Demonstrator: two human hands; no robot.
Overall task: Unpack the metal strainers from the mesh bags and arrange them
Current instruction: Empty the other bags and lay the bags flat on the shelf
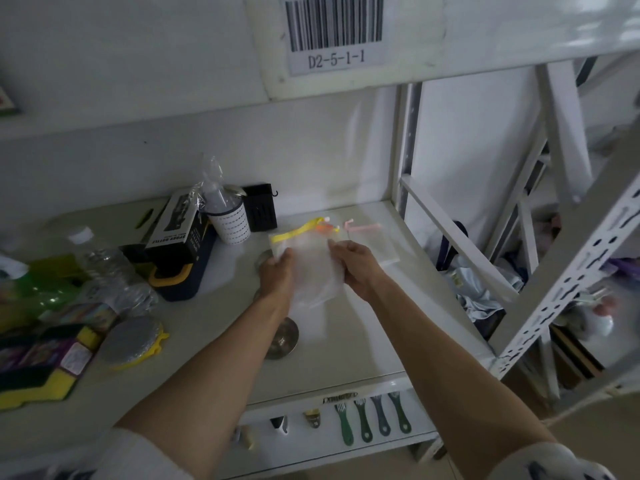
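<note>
The left forearm covers part of the round metal strainer (282, 337) on the white shelf (363, 341). The translucent white mesh bag (313, 271) is motion-blurred, its contents unreadable.

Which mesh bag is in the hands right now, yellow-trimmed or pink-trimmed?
The yellow-trimmed mesh bag, gripped by the left hand and right hand. The pink-trimmed bag lies untouched behind it.

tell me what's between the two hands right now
In the head view, a white mesh bag spans the gap: the left hand grips its left edge, the right hand its right edge. The bag is blurred.
</note>
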